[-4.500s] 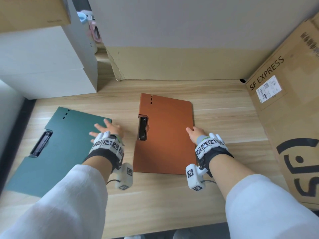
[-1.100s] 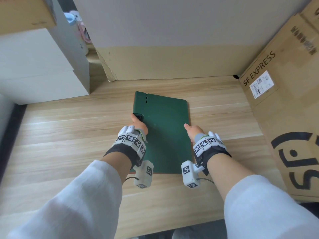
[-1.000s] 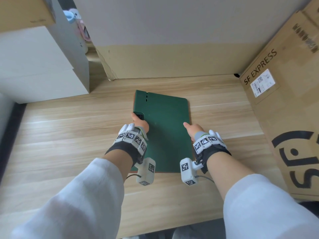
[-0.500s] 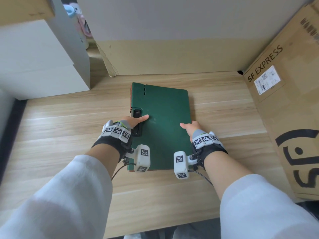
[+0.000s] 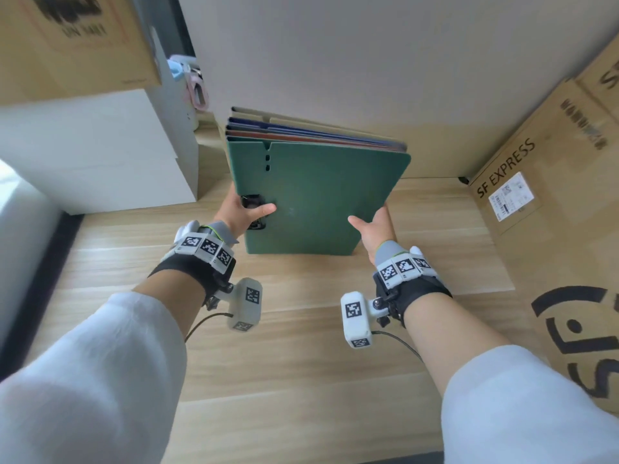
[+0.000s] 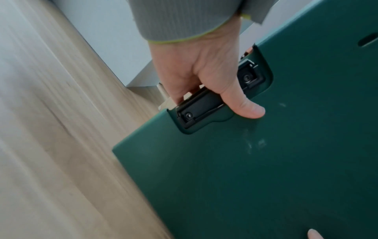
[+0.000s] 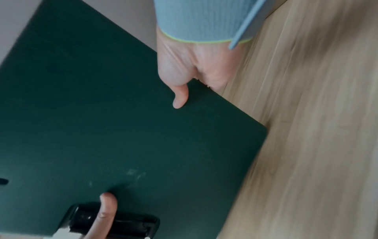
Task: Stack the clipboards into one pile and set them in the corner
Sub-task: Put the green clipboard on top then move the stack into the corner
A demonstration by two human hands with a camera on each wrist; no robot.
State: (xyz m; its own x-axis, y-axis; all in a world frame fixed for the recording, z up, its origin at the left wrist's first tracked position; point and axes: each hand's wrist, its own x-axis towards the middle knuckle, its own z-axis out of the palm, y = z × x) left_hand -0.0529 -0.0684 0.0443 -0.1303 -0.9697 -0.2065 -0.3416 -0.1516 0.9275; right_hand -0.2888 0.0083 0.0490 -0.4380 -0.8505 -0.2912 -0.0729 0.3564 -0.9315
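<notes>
A pile of several clipboards point(image 5: 318, 195) hangs above the wooden table point(image 5: 301, 363), tilted with its far edge raised. The green clipboard point(image 6: 266, 161) is on top; orange, blue and beige edges show beneath it at the far end. My left hand point(image 5: 243, 209) grips the pile's left edge at the black clip point(image 6: 204, 103), thumb on the green cover. My right hand point(image 5: 371, 226) grips the right edge, thumb on top and fingers hidden underneath. The right wrist view shows the green clipboard point(image 7: 102, 129) and that thumb point(image 7: 180, 97).
A large SF EXPRESS cardboard box point(image 5: 552, 195) stands along the right side. White boxes point(image 5: 100, 152) with a cardboard box point(image 5: 67, 38) on top stand at the left. A wall panel point(image 5: 335, 61) closes the back, meeting the box at the back right corner point(image 5: 464, 179).
Earlier the green clipboard lay apart, left of the orange one; then it lay on the pile flat on the table. Now both hands have lifted the pile, far edge raised.
</notes>
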